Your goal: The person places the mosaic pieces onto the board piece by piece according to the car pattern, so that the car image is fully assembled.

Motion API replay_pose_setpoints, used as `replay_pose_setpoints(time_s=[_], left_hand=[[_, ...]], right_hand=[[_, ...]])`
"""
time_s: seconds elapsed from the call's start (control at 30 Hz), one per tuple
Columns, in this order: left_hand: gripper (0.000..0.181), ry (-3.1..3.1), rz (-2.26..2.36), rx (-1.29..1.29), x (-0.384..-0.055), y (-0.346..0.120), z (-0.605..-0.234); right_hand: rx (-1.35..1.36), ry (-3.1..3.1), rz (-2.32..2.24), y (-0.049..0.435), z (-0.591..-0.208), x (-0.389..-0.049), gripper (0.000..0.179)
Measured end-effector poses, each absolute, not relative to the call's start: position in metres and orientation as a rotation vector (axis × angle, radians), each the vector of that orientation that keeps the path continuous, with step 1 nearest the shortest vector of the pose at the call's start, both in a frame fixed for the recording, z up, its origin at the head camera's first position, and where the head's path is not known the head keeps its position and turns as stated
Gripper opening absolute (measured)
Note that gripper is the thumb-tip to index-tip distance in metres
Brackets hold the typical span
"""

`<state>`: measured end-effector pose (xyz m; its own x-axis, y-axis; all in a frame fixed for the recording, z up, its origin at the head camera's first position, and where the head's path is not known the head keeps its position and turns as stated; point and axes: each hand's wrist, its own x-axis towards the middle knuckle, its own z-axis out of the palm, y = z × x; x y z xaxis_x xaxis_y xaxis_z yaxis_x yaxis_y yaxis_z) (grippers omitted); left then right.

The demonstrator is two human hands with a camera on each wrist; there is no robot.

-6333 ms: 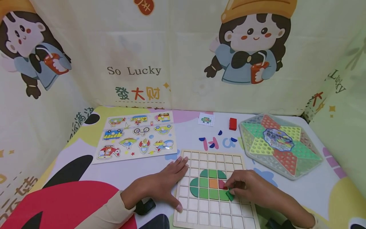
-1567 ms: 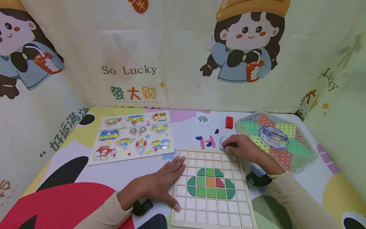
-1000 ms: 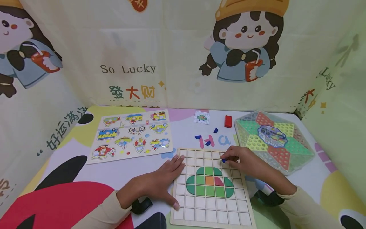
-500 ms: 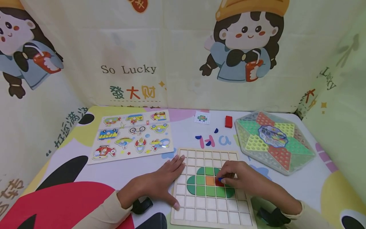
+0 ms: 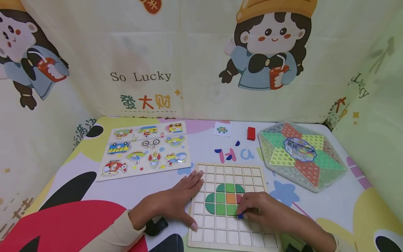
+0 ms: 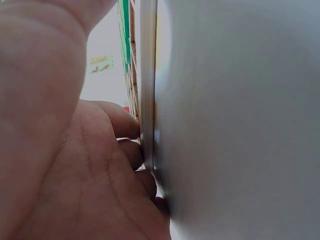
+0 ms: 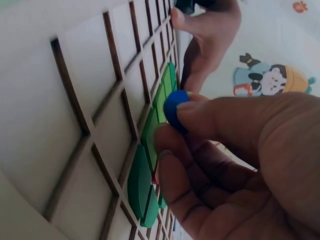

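Observation:
My right hand [image 5: 264,210] pinches a small blue rounded block [image 5: 240,216] between thumb and fingers, close over the wooden grid board [image 5: 217,246] at the lower edge of its coloured pattern. In the right wrist view the blue block [image 7: 174,107] shows its curved side above the green blocks [image 7: 149,131]. That pattern has light and dark green blocks, an orange square [image 5: 231,198] and a red block [image 5: 239,198] partly behind my fingers. My left hand [image 5: 179,199] lies spread along the board's left edge, its fingertips and thumb on the frame.
Several loose things lie behind the board: small blue blocks [image 5: 237,143], a red block [image 5: 251,133] and a card with a gridded picture [image 5: 221,129]. A vehicle puzzle [image 5: 149,162] lies at the left, a hexagonal game box [image 5: 302,154] at the right.
Earlier my right hand set a dark green block at the pattern's right end. It then took a blue block from behind the board and brought it over the pattern's lower edge. My left hand stays put.

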<state>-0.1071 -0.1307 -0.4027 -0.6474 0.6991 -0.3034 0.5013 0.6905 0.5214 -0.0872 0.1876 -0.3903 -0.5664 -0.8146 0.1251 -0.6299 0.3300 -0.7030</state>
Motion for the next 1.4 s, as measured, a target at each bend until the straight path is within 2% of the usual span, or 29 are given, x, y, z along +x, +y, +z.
replay_pose_setpoints(time_s=[0.23, 0.57, 0.8, 1.2, 1.4], left_hand=[[0.124, 2.406, 0.549, 0.919, -0.106, -0.131, -0.403], [0.123, 2.404, 0.556, 0.914, -0.106, -0.132, -0.404], [0.123, 2.398, 0.556, 0.91, -0.105, -0.131, -0.404], [0.124, 2.411, 0.526, 0.929, -0.108, -0.13, -0.403], [0.123, 2.409, 0.538, 0.921, -0.108, -0.13, -0.402]], right_hand=[[-1.333, 2.328, -1.027, 0.184, -0.396, -0.079, 0.024], [-1.116, 2.388, -0.861, 0.177, -0.391, -0.068, 0.019], [-1.078, 2.448, -0.827, 0.174, -0.391, -0.064, 0.018], [-1.105, 2.55, -0.842, 0.176, -0.392, -0.065, 0.012], [-1.027, 2.547, -0.807, 0.177, -0.387, -0.069, 0.014]])
